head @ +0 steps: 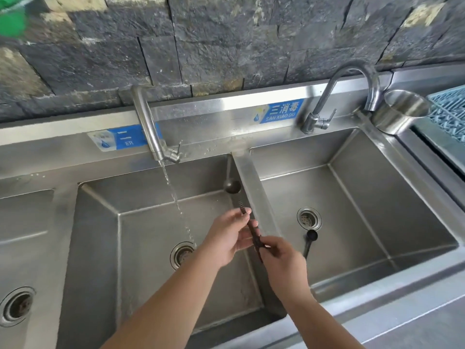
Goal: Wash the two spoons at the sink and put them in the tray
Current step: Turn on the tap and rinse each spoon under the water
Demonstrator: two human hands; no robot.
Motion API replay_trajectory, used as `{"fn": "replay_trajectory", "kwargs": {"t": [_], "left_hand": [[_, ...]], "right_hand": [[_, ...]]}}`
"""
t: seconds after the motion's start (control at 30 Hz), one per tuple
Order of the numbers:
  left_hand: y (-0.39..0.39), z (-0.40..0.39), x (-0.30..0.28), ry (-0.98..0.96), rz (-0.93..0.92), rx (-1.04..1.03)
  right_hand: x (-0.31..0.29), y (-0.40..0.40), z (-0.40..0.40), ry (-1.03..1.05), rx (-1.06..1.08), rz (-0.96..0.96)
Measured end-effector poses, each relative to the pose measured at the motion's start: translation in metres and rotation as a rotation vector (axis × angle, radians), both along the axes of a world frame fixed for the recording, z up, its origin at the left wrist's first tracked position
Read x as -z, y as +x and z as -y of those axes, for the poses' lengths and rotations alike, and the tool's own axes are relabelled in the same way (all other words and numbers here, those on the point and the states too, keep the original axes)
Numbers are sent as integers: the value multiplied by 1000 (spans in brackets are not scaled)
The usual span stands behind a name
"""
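Note:
A long dark-handled spoon (232, 186) with a steel bowl is held over the middle basin, its bowl pointing away from me near the divider. My left hand (230, 236) grips the middle of its handle and my right hand (283, 258) grips the near end. A second spoon (310, 239), black, lies on the floor of the right basin (377, 197) beside its drain. Water runs from the left tap (156, 137) into the middle basin (141, 222), left of my hands. The blue tray (450, 114) shows at the far right edge.
A steel pot (400, 112) stands on the ledge right of the right tap (352, 96). A third basin (22, 248) lies at the left. A dark stone wall rises behind the sink. A steel divider (254, 192) separates the two basins.

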State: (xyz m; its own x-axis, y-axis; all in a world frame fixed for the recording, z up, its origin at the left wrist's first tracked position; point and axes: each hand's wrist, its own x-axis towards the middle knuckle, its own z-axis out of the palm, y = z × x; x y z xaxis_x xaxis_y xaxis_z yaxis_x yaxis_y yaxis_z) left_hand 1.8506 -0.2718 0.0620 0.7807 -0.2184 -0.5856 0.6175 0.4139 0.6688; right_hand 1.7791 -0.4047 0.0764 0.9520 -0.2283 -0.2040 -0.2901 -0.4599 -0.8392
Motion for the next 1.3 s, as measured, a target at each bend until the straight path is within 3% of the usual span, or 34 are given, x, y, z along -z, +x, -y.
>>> {"fn": "replay_trajectory", "kwargs": {"t": [0.2, 0.33, 0.47, 0.6, 0.83, 1.1, 1.3], "left_hand": [[25, 71, 10, 297, 72, 236], [45, 128, 36, 488, 161, 382], [66, 177, 77, 630, 132, 447], [87, 214, 129, 808, 25, 571], [93, 252, 216, 858, -245, 567], [81, 262, 294, 1025, -334, 573], [80, 265, 301, 1083, -386, 559]], "right_hand": [[22, 27, 67, 140, 139, -181], [51, 60, 127, 83, 120, -314], [90, 89, 168, -18, 114, -399], [143, 115, 193, 5, 75, -606], [238, 132, 221, 187, 71, -825], [315, 136, 225, -41, -36, -956], [321, 137, 221, -127, -75, -981]]}}
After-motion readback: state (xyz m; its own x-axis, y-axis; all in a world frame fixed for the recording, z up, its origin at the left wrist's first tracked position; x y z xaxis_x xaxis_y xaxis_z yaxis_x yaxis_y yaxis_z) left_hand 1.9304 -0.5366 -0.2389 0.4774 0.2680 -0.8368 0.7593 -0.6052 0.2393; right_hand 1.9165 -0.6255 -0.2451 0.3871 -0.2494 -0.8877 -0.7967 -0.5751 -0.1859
